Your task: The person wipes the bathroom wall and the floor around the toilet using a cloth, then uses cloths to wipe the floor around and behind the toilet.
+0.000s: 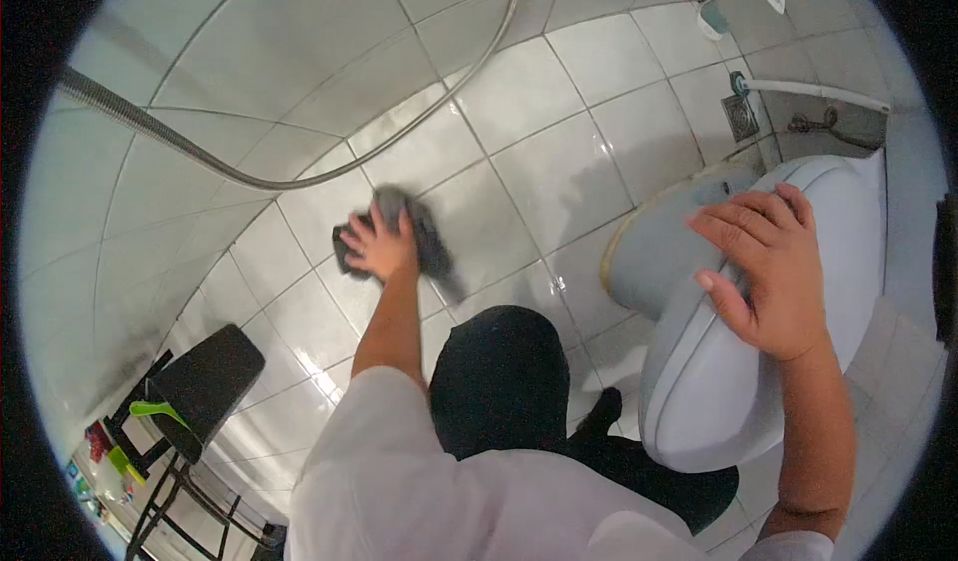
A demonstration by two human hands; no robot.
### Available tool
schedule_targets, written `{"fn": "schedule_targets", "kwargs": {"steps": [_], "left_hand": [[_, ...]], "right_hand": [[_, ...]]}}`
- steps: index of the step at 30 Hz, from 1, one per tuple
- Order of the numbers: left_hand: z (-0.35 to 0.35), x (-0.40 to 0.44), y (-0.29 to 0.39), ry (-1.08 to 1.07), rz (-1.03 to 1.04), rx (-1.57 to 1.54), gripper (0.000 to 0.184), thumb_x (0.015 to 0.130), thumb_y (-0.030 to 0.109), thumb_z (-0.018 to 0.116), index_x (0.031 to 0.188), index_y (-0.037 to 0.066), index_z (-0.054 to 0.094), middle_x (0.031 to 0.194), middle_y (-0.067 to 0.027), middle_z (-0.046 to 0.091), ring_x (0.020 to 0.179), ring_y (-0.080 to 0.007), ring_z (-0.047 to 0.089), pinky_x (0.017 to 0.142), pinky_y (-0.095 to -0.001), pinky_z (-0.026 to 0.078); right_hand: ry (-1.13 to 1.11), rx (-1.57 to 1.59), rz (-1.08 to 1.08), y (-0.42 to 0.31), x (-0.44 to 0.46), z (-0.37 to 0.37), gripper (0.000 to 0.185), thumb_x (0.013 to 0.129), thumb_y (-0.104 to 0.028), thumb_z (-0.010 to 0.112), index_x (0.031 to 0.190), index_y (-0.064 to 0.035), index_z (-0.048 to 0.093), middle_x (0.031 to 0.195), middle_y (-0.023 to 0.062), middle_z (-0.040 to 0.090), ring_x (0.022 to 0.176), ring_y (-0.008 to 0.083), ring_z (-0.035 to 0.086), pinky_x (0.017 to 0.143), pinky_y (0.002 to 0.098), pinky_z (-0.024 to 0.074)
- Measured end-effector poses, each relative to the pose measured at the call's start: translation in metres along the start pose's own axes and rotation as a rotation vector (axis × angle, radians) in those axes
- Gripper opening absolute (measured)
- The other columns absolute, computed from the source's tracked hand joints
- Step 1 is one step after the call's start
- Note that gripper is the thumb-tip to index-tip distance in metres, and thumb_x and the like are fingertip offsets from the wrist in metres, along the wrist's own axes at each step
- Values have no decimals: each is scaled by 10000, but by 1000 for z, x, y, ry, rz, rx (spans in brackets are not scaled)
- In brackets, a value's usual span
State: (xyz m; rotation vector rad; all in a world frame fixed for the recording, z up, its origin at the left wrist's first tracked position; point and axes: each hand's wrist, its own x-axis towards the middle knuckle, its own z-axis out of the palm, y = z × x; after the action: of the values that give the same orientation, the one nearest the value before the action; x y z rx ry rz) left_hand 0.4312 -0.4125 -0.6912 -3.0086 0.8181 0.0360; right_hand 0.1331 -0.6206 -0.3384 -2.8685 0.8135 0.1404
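My left hand presses down on a dark grey cloth on the white tiled floor. Its fingers are spread over the cloth, which is bunched and partly blurred; the palm's underside is hidden. On the right, my right hand lies on the closed lid of a white toilet. Its fingers are stretched out and the thumb stands apart, gripping nothing.
A metal shower hose hangs in a loop at upper left. A black stool-like item and a black rack stand at lower left. A floor drain and white pipe are behind the toilet. My knee is low centre.
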Motion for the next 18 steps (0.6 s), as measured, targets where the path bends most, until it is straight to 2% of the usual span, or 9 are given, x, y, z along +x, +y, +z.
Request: {"fn": "schedule_targets", "kwargs": {"steps": [1,3,6,7,9,10,13,15,18], "left_hand": [[-10,18,37,7,-113,-20,608,774,566,478,1288,253,390,1347,-113,305,1280,-379,176,920,-624,184],[-14,39,107,38,-13,-33,619,779,570,465,1277,206,404,1317,-106,331,1262,-371,208,896,-619,208],[-29,34,222,-75,302,-118,658,753,576,502,1292,220,376,1350,-124,299,1272,-378,182,917,-625,201],[-34,25,251,-129,476,-237,680,727,575,539,1293,233,384,1353,-126,296,1274,-382,181,936,-623,191],[-55,2,285,-356,945,-177,698,721,513,585,1311,213,364,1407,-94,227,1309,-362,123,998,-603,129],[-43,-14,292,-348,1186,-184,696,711,502,598,1311,237,363,1412,-90,224,1313,-358,117,1006,-605,112],[2,-64,251,-323,1749,-399,687,641,510,639,1265,326,420,1409,-85,236,1305,-371,148,982,-657,83],[-15,-67,186,-461,1904,-287,609,660,505,628,1226,359,457,1411,-64,243,1310,-369,137,979,-663,77],[11,-42,81,-529,2046,-373,543,669,512,610,1180,364,500,1395,-60,275,1308,-369,144,959,-685,88]], "right_hand": [[7,6,4,0,1,1,377,686,-364,600,978,-126,613,991,48,607,951,251,519,927,480,292],[11,-6,1,-1,-1,2,375,686,-361,599,980,-128,613,988,46,608,949,251,520,926,480,292],[-1,-28,7,4,2,0,373,686,-357,597,981,-130,612,984,42,608,944,251,521,921,481,295],[-11,-15,7,4,2,-1,372,686,-356,598,981,-130,612,983,40,608,942,251,522,918,482,297],[-23,-10,7,7,3,-2,370,686,-354,598,979,-130,611,983,39,608,942,248,523,918,484,298],[-24,3,3,9,4,-1,367,686,-352,599,978,-130,610,983,39,607,941,246,523,917,486,298],[-11,46,3,13,1,1,373,678,-359,611,975,-133,611,975,36,606,937,236,526,915,489,304],[-1,46,19,13,1,2,375,676,-362,617,974,-135,611,969,32,606,934,232,527,912,489,308],[19,41,27,11,1,1,378,670,-365,627,972,-138,612,961,27,606,930,226,529,908,488,314]]}}
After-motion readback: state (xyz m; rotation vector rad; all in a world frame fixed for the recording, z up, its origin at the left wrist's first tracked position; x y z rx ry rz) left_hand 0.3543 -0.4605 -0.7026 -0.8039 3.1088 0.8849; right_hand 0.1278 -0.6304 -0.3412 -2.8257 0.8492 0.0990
